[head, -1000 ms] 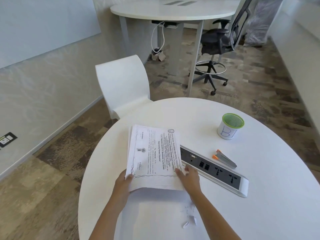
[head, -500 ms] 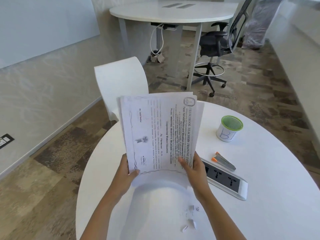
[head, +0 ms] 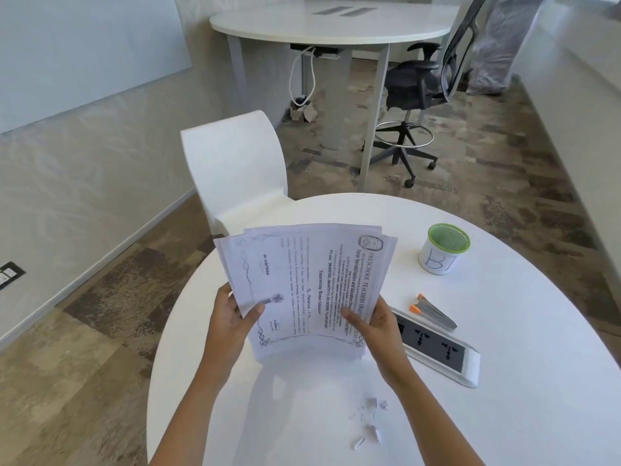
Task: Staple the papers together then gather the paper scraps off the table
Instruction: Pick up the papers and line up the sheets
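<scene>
Round white worktop [head: 504,415]: we see both hands gripping the papers [head: 312,284] upright, left hand [head: 232,317] & right hand [head: 379,322] at bottom corners; stapler [head: 435,312] lies nearer the right.

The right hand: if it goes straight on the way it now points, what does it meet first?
The right hand points up and left, gripping the papers, so more of those sheets comes first. Beyond them, probably bare table, then the white chair; depth is unclear.
</scene>
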A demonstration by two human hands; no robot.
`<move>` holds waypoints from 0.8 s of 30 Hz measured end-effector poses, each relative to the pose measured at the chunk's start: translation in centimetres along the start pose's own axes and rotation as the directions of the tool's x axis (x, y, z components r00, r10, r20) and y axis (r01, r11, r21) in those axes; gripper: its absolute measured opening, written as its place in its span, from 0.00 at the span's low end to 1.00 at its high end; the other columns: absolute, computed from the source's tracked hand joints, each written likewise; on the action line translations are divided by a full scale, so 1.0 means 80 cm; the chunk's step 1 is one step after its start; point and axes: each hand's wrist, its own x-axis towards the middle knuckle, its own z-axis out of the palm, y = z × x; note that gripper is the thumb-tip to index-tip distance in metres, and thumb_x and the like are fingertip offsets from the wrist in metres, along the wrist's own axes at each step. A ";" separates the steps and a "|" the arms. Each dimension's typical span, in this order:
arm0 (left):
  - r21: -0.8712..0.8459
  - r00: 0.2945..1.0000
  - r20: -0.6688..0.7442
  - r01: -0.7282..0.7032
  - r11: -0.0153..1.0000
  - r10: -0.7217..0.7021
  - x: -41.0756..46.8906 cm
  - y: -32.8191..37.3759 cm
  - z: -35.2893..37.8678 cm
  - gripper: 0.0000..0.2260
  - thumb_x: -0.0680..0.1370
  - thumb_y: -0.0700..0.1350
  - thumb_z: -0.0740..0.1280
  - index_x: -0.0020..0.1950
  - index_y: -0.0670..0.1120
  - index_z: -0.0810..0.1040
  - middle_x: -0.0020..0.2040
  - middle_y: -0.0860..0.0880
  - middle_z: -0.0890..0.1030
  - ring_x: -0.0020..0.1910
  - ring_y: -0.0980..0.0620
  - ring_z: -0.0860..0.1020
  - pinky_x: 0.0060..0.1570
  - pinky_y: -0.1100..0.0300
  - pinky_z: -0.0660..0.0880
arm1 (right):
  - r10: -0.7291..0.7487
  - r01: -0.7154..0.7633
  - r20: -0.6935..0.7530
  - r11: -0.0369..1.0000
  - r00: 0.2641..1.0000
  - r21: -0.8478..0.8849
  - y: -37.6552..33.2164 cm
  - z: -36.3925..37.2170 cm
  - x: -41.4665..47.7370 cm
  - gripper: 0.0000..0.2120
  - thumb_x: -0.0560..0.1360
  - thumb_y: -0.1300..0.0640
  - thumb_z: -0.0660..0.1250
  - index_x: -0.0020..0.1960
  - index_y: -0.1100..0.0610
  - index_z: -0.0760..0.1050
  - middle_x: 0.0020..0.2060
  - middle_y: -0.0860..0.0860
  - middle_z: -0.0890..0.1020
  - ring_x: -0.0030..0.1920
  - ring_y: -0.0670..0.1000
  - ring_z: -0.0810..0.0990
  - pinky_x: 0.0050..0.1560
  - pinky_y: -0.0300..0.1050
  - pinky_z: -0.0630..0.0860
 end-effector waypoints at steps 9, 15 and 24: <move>0.131 0.982 0.131 0.118 0.984 -0.135 0.015 0.010 -0.016 0.19 0.67 0.41 0.77 0.56 0.51 0.78 0.51 0.57 0.85 0.53 0.55 0.83 0.48 0.62 0.80 | 0.114 -0.087 0.150 0.980 0.982 -0.177 -0.015 -0.011 0.016 0.17 0.70 0.59 0.73 0.58 0.54 0.77 0.52 0.47 0.84 0.51 0.45 0.83 0.55 0.43 0.78; 0.160 0.959 0.209 0.157 0.974 -0.189 0.022 0.021 -0.011 0.37 0.48 0.65 0.79 0.52 0.51 0.82 0.50 0.55 0.86 0.49 0.57 0.84 0.44 0.65 0.78 | 0.112 -0.067 0.185 0.971 0.976 -0.231 -0.023 -0.017 0.019 0.12 0.72 0.57 0.71 0.54 0.48 0.77 0.51 0.44 0.84 0.52 0.45 0.83 0.55 0.42 0.79; 0.144 0.973 0.129 0.175 0.974 -0.194 0.014 0.019 0.009 0.07 0.76 0.42 0.67 0.52 0.50 0.81 0.46 0.53 0.86 0.50 0.51 0.84 0.45 0.63 0.79 | -0.160 0.145 -0.047 0.963 0.986 -0.227 -0.029 0.000 0.018 0.19 0.78 0.55 0.62 0.68 0.52 0.64 0.59 0.47 0.78 0.58 0.47 0.79 0.57 0.49 0.77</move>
